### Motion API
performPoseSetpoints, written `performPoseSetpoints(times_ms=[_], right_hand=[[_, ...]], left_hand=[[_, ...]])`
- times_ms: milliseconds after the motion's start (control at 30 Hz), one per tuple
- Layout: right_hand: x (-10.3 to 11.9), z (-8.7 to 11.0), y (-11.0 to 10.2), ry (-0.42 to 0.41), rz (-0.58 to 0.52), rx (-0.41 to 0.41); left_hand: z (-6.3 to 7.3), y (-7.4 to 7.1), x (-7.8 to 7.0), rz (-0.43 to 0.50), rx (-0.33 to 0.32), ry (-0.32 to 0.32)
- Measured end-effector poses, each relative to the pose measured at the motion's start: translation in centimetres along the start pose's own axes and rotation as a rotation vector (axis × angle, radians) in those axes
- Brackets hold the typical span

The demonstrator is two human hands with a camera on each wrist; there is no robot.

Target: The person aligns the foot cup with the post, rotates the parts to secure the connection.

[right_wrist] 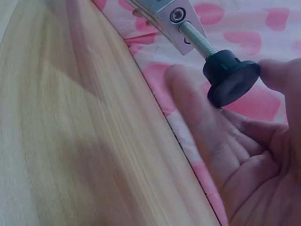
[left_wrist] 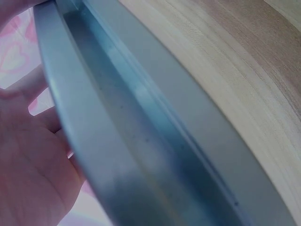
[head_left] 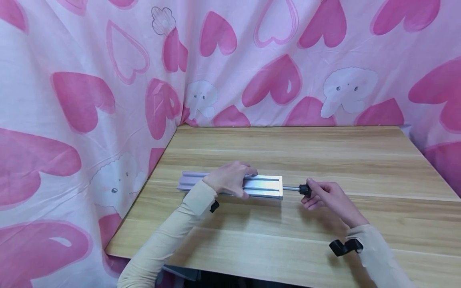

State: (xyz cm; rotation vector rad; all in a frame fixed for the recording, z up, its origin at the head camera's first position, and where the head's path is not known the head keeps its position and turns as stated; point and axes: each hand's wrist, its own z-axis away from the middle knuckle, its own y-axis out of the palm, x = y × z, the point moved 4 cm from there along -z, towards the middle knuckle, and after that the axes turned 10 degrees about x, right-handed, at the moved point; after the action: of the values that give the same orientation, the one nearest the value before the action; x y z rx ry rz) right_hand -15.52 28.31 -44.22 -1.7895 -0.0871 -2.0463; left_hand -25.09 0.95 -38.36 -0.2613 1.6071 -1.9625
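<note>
A silver aluminium profile (head_left: pixel 264 183) with long grooves is held just over the wooden table. My left hand (head_left: pixel 230 179) grips it from above around its middle, thumb on the near side and fingers over the far side. In the left wrist view the grooved profile (left_wrist: pixel 141 113) fills the middle, close to the palm (left_wrist: pixel 33 165). From its end plate (right_wrist: pixel 176 19) a threaded stud (right_wrist: pixel 197 40) sticks out, carrying a black levelling foot (right_wrist: pixel 230 80). My right hand (head_left: pixel 329 198) pinches that foot between thumb and fingers; the thumb touches its rim.
The wooden table (head_left: pixel 288 150) extends around both hands. Pink heart-patterned cloth (head_left: pixel 119 100) hangs along its left side and back. Black straps (head_left: pixel 345 247) sit at the wrists. A dark space lies below the front edge.
</note>
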Motion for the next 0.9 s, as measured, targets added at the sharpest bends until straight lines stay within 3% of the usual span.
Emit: performPoseSetpoints(times_ms=[167,300,500,667,900], right_hand=[[0.4,0.7,-0.3,-0.046,0.11,-0.018],[0.7,1.2,-0.9,-0.167,0.199,-0.093],[1.0,1.0,-0.9,-0.321,0.122,-0.08],[1.2,1.1,-0.8,-0.343,0.109,-0.094],[1.0,1.1,-1.1,-0.292,0.175,-0.125]], left_hand=[[0.0,0.0,0.1,0.018,-0.002,-0.004],[0.0,-0.1,0.2,0.037,-0.007,-0.007],[0.0,-0.2,0.4,0.034,-0.005,-0.012],[0.0,-0.2,0.4,0.041,-0.003,-0.017],[-0.1,-0.4,0.4,0.054,-0.004,-0.014]])
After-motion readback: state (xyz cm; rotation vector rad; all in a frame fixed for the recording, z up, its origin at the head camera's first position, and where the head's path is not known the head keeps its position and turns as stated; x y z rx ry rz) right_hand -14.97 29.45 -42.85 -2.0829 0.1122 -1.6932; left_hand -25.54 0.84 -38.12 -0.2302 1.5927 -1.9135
